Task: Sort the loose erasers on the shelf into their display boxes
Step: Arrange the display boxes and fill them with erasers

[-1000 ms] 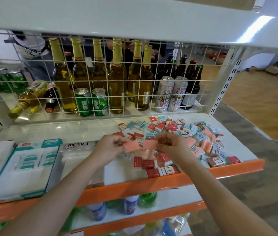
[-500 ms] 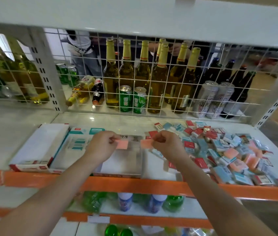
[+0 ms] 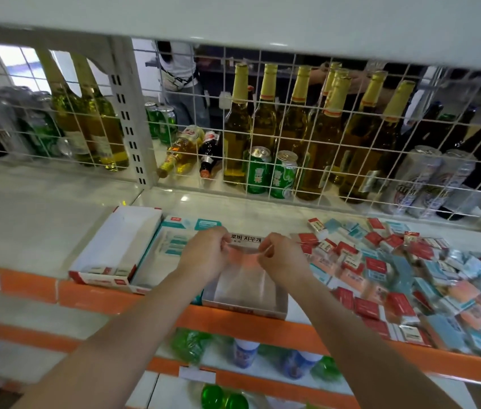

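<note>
Pink erasers being pinched between both hands, left hand and right hand, blurred, hovering over clear display box at shelf front edge; loose eraser pile lying toward right end, red-trimmed box and teal box sitting left of hands
</note>
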`<action>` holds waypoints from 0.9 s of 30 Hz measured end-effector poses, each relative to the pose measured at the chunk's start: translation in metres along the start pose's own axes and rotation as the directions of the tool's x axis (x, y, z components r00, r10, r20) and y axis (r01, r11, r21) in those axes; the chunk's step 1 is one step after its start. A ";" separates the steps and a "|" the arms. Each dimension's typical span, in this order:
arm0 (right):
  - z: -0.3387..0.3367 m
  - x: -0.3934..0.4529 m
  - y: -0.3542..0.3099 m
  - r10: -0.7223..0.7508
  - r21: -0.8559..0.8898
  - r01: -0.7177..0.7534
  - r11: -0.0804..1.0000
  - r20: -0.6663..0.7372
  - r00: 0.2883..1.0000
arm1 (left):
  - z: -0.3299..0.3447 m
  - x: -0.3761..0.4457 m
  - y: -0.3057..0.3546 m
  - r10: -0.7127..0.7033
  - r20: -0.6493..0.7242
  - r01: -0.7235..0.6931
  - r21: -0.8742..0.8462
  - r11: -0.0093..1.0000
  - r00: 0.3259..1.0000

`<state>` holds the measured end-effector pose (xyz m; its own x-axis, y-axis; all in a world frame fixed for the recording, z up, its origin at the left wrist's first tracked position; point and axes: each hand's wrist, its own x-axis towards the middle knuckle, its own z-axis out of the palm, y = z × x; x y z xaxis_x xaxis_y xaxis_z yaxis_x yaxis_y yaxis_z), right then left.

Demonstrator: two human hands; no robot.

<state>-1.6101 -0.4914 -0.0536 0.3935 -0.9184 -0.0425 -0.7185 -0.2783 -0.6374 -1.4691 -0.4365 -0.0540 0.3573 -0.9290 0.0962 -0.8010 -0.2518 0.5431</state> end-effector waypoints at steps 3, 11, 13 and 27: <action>0.004 0.001 0.001 -0.008 -0.070 0.010 0.998 0.024 1.000 | 0.003 0.002 -0.002 0.041 -0.003 -0.041 0.101 0.994 0.999; -0.007 0.000 0.011 -0.184 -0.273 0.199 0.941 0.082 0.980 | -0.010 0.013 -0.013 0.200 0.172 -0.247 0.322 0.914 0.965; -0.010 0.002 0.015 -0.206 -0.305 0.234 0.923 0.121 0.971 | -0.013 0.018 -0.016 0.253 0.255 -0.334 0.356 0.873 0.933; 0.004 0.011 0.016 -0.274 -0.350 0.275 0.895 0.054 0.960 | -0.002 0.027 -0.018 0.304 0.300 -0.407 0.389 0.826 0.904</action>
<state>-1.6147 -0.5052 -0.0675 0.6058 -0.7902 0.0921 -0.7356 -0.6005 -0.3134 -1.4440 -0.4568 -0.0592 -0.0646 -0.9979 0.0014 -0.9943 0.0644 0.0850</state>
